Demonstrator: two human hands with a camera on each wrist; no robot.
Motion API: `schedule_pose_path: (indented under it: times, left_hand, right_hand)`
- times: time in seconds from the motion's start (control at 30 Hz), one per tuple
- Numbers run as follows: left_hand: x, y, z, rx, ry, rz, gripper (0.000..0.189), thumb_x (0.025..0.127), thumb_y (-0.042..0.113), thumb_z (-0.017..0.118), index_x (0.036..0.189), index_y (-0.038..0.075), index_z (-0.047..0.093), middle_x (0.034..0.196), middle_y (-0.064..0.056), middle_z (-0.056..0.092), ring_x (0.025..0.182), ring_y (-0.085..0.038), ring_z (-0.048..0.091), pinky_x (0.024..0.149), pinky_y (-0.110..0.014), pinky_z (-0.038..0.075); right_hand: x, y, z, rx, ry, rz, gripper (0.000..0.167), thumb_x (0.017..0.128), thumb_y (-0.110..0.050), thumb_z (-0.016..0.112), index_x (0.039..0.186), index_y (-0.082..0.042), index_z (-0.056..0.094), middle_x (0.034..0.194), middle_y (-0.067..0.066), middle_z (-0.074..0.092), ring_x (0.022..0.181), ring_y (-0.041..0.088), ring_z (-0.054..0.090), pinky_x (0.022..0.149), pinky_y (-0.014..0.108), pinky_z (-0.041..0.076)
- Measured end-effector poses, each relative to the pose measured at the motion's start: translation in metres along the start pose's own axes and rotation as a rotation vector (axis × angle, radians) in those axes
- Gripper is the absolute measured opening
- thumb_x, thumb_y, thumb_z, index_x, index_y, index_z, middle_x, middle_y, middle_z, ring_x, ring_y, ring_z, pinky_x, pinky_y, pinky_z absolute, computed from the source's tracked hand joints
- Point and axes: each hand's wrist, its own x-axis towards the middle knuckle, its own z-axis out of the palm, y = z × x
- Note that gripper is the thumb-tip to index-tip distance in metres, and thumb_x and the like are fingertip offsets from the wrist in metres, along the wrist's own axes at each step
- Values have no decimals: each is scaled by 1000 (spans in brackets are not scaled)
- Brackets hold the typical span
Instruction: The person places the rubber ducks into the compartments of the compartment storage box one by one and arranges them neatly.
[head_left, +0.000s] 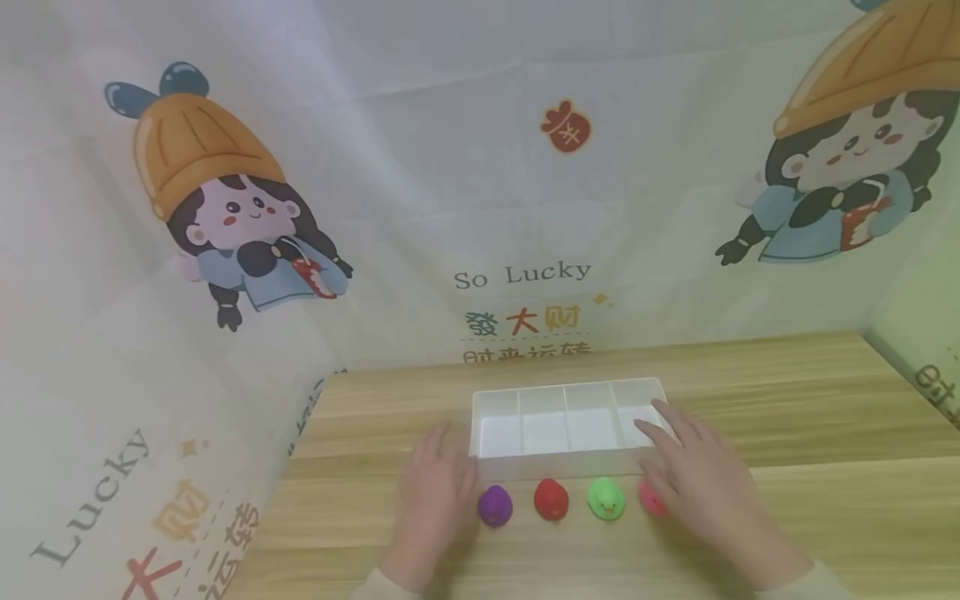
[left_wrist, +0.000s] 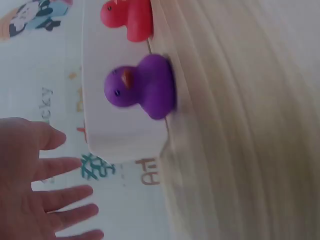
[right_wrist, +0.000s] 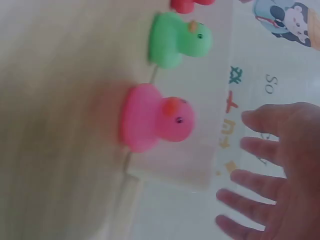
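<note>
Several rubber ducks stand in a row before a white compartment tray (head_left: 555,465): a purple duck (head_left: 495,507), a red duck (head_left: 551,500), a green duck (head_left: 606,498) and a pink duck (head_left: 652,497). My left hand (head_left: 433,492) is spread beside the tray's left end, nearest the purple duck (left_wrist: 142,87), and holds nothing. Over the tray's right end hovers my right hand (head_left: 701,479), its fingers extended and partly covering the pink duck in the head view. The right wrist view shows a gap between that hand (right_wrist: 280,170) and the pink duck (right_wrist: 155,119).
The tray has several compartments, divided by thin walls, on a wooden table (head_left: 825,400). Behind the table hangs a pale printed cloth (head_left: 420,167) with cartoon figures and lettering; it also covers the left side.
</note>
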Motion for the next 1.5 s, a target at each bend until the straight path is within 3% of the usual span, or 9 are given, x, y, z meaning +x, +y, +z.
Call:
schedule_pose_path:
  times: [0.23,0.37,0.5,0.7,0.97,1.2,1.5]
  left_hand:
    - [12,-29,7,-418,-71,-3,42,102,19,61,142,6,59,151,-17,54,142,-39,48,118,-60,37]
    - [19,-37,9,-537,-129,27,41,102,16,61,142,7,59,151,-16,55,136,-37,54,113,-55,45]
    - [24,-38,10,-614,-165,47,39,101,11,63,139,8,61,150,-15,56,128,-36,59,99,-44,57]
    - [28,-41,13,-604,-155,53,34,99,10,65,133,10,66,150,-9,58,127,-31,60,99,-41,57]
    - [30,-47,14,-602,-162,52,27,98,13,68,125,12,70,148,-6,60,129,-26,61,96,-34,56]
    - [35,-50,11,-554,-189,93,29,94,13,73,123,13,71,146,-3,61,135,-26,56,104,-50,52]
    - [51,-57,11,-514,-274,162,28,94,21,75,121,19,70,146,4,60,139,-26,53,107,-52,50]
  right_hand:
    - [-15,10,-2,145,120,-45,42,82,-17,83,122,-14,71,124,6,67,114,33,63,94,55,53]
    - [-23,12,-3,172,101,-101,37,79,-17,87,112,-20,73,114,-6,68,103,20,66,86,44,58]
    - [-30,11,-4,162,35,-155,32,78,-23,89,105,-28,73,114,-12,68,98,13,69,81,38,61]
    - [-35,12,2,155,-16,-149,32,75,-24,91,99,-29,72,109,-15,66,90,5,66,75,32,60]
    - [-34,18,5,165,-7,-178,35,70,-20,93,94,-29,70,99,-20,63,86,1,62,73,29,58]
    - [-34,20,8,188,-19,-158,34,72,-21,92,93,-33,69,96,-22,63,81,-2,59,69,25,55]
    - [-32,20,9,180,-54,-92,29,76,-25,91,94,-34,70,97,-22,65,81,-2,60,69,25,55]
